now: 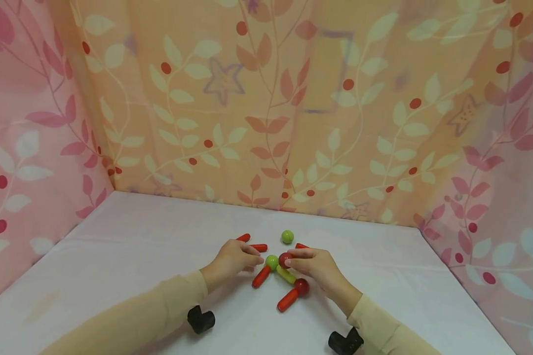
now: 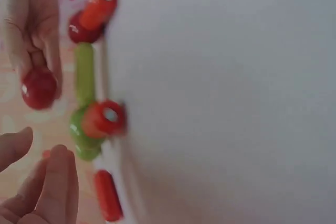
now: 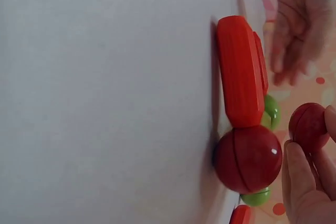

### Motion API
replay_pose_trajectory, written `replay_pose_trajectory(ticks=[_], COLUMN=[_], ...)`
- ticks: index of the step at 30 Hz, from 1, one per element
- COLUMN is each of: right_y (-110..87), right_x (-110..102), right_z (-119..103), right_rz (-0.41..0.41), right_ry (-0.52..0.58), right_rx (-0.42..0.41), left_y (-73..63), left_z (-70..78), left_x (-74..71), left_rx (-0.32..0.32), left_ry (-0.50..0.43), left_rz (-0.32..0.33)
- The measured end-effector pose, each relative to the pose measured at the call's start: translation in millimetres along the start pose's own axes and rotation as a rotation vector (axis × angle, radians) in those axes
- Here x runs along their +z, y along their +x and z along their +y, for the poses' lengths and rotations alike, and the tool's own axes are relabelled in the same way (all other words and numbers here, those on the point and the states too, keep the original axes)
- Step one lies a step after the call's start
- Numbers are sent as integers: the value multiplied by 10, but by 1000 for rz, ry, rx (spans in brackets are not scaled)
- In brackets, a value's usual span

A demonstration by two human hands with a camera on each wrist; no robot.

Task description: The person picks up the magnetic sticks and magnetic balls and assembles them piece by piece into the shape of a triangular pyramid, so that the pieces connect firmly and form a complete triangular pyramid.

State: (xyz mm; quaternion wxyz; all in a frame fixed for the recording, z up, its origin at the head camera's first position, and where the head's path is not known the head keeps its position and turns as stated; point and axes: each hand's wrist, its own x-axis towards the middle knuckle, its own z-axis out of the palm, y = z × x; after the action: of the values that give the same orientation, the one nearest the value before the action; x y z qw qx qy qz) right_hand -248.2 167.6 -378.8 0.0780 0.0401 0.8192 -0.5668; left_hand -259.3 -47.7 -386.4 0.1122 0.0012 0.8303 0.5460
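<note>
My right hand [image 1: 322, 270] pinches a dark red ball [image 1: 285, 260] between thumb and fingers, held up off the table. Near it my left hand [image 1: 232, 260] holds nothing; its thumb and fingers stand apart in the left wrist view. Between the hands lies a joined chain: a red rod [image 1: 261, 276], a green ball [image 1: 272, 262], a yellow-green rod [image 1: 286, 274], a second dark red ball [image 3: 249, 158] and another red rod [image 3: 240, 72]. The left fingertips are close beside the green ball.
Beyond the hands are a loose green ball [image 1: 287, 236] and red rods, one at the left [image 1: 259, 247], another behind it [image 1: 244, 237], and one partly hidden by the right hand [image 1: 302, 245]. Black wrist devices hang under both sleeves. Patterned cloth [image 1: 266, 123] walls the white table [image 1: 160, 222].
</note>
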Motion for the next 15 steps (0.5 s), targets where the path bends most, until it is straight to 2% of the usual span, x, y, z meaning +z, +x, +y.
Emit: replay_pose_trajectory(ticks=[2,4,8,12,15], right_y=[-6,-12,-18,-21,-14], right_x=[22,54,119,143,121], right_z=[-28,-56,-97,-109,-103], right_rz=[-7,-27,-77,-100,-99], right_ry=[-22,-26,-12,-30,-57], right_rx=[-9,-22,-58,-85,-91], left_y=[-33,-68,-110,-121,-122], left_z=[64,107,130,124,113], left_x=[6,28,69,70,48], left_rx=[24,28,-6,-21,-11], left_ry=[-56,-122,-248,-256,-220], left_rz=[-13,-59,-135,-131,-127])
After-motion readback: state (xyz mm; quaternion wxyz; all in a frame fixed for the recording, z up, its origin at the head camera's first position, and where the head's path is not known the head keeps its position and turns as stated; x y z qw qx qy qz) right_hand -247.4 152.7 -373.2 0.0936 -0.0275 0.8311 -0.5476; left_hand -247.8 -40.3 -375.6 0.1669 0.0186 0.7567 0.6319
